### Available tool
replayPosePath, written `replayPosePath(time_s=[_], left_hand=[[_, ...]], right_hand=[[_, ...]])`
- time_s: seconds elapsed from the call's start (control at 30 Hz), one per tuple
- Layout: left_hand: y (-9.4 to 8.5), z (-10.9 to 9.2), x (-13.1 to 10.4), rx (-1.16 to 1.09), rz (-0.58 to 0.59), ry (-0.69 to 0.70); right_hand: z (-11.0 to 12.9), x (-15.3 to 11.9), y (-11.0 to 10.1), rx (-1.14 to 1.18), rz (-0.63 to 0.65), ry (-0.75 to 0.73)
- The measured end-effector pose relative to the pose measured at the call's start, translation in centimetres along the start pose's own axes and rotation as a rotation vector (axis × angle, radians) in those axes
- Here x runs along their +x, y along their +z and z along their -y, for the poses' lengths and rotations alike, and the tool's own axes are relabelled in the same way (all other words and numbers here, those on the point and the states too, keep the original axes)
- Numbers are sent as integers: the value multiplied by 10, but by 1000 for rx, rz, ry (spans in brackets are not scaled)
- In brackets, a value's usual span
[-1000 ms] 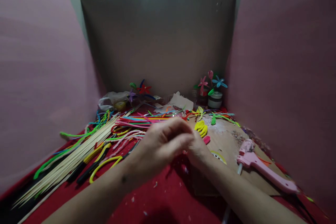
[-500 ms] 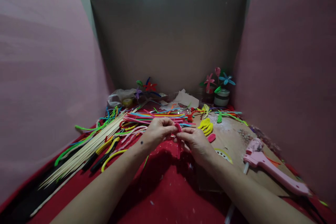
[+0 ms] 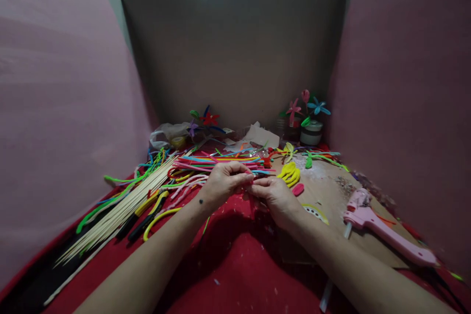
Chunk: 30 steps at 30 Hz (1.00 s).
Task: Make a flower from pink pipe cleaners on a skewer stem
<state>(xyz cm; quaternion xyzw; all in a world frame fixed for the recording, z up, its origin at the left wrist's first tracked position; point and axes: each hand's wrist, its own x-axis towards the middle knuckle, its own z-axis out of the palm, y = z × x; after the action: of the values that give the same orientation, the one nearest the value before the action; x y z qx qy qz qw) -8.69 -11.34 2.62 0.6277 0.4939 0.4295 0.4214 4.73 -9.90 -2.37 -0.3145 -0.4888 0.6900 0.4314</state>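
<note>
My left hand and my right hand meet at the middle, over the red cloth. Both pinch a pink pipe cleaner between thumb and fingertips. Most of it is hidden by the fingers, and its lower end blurs into the red behind. Just beyond my hands lies a bundle of coloured pipe cleaners. To the right of my right hand are a folded yellow pipe-cleaner piece and a small pink oval piece.
A pink glue gun rests on the cardboard at right. Bamboo sticks and yellow-black pliers lie at left. Pipe-cleaner flowers and a white-grey jar stand at the back wall.
My fingertips have closed in over the pink pipe cleaner, so less of it shows; its upright loop is no longer visible. The view has shifted slightly.
</note>
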Motion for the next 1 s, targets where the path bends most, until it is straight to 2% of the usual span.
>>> replayPosePath(time_s=[0.2, 0.33, 0.43, 0.53, 0.6, 0.77, 0.83, 1.0], left_hand=[[-6, 5, 2, -60, 139, -34], [-8, 3, 1, 77, 166, -14], [-8, 2, 1, 203, 166, 44], [-8, 4, 2, 272, 163, 95], [-8, 5, 3, 249, 156, 88], [-7, 7, 2, -10, 197, -82], [-4, 8, 1, 12, 148, -72], [6, 10, -1, 453, -93, 186]], right_hand=[[0, -1, 1, 18, 64, 46], [-2, -2, 0, 38, 89, 77], [-2, -3, 0, 85, 145, 74], [-1, -3, 1, 91, 140, 89], [0, -2, 2, 58, 106, 76], [3, -2, 2, 12, 31, 56], [2, -2, 2, -19, 8, 66], [0, -3, 5, -52, -60, 97]])
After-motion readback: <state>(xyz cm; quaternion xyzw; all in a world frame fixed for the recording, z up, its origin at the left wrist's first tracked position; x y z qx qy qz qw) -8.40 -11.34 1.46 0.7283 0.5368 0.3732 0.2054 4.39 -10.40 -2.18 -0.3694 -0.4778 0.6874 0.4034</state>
